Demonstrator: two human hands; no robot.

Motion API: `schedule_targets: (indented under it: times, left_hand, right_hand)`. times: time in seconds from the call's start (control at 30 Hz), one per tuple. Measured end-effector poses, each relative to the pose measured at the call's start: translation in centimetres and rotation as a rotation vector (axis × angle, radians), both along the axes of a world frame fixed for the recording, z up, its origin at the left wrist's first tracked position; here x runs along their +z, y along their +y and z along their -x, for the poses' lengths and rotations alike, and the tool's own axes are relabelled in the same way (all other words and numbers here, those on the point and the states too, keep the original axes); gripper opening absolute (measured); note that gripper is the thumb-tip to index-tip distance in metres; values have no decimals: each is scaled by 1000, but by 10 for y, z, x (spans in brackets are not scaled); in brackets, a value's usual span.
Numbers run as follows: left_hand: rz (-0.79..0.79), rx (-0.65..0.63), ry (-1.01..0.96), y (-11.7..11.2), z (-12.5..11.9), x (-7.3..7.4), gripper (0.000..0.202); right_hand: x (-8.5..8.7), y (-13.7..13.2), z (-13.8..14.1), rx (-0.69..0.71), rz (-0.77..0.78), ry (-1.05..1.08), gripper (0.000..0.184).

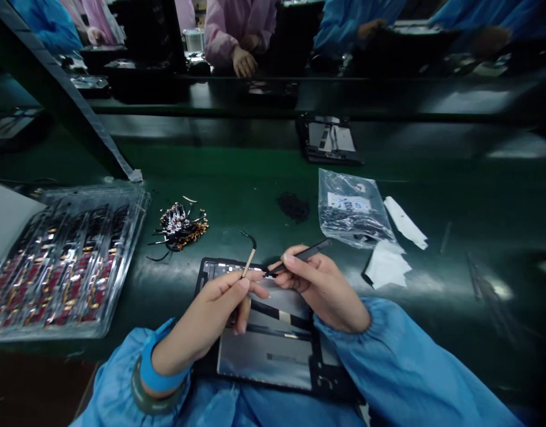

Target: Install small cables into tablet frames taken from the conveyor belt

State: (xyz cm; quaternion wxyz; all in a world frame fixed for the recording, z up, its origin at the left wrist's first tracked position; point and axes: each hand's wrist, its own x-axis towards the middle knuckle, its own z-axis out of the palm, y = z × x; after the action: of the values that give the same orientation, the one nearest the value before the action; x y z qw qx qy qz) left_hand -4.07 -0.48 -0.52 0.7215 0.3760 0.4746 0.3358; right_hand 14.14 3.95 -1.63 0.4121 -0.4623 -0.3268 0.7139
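Between thumb and finger, my left hand (226, 296) pinches a thin cable strip (249, 261) with a tan lower part and a black curled end. A pair of dark tweezers (306, 254) lies in the grip of my right hand (319, 284), its tip close to the left fingertips. Whether that tip touches a small part there I cannot tell. Below both hands rests an open tablet-like device (266, 356) with silver plates and a black frame, its near edge by my lap. My hands hide part of its upper half.
A clear plastic tray (121, 279) of small parts stands left. Nearby lies a pile of small cables (179, 228). Further right are a dark heap (293, 206), a clear bag (355, 207) and white paper pieces (388, 264). Another device (330, 139) sits beyond; people work across the bench.
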Motion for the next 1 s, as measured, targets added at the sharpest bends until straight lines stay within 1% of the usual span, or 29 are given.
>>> schedule_targets:
  times: [0.07, 0.17, 0.27, 0.37, 0.47, 0.63, 0.7, 0.77, 0.83, 0.9, 1.0]
  left_hand:
    - [1, 59, 8, 1, 2, -3, 36]
    - [18, 118, 18, 1, 5, -6, 37]
    - [46, 130, 5, 1, 6, -8, 37]
    - [55, 128, -2, 0, 5, -6, 39]
    - [63, 126, -9, 0, 4, -3, 40]
    - [60, 113, -29, 1, 3, -1, 37]
    - [50, 99, -39, 1, 3, -1, 35]
    - [41, 84, -45, 0, 2, -1, 34]
    - [35, 67, -40, 0, 1, -1, 34]
    - [25, 51, -24, 0, 0, -1, 34]
    - [11, 39, 14, 0, 0, -2, 34]
  right_hand:
    - [-1, 1, -4, -40, -103, -90, 32]
    - [-5, 0, -11, -84, -253, -301, 33]
    - [-9, -1, -15, -62, -299, -450, 34]
    - [-13, -3, -15, -22, -330, -529, 34]
    - [-16, -5, -12, 5, -412, -616, 29]
    - [-19, -9, -11, -28, -711, -852, 17]
    - [-18, -10, -13, -53, -745, -841, 18]
    - [-17, -10, -15, -83, -731, -744, 20]
    - [-15, -11, -15, -116, -752, -615, 21]
    - [-13, -11, -14, -109, -802, -536, 21]
    - [-13, -10, -14, -65, -864, -538, 22]
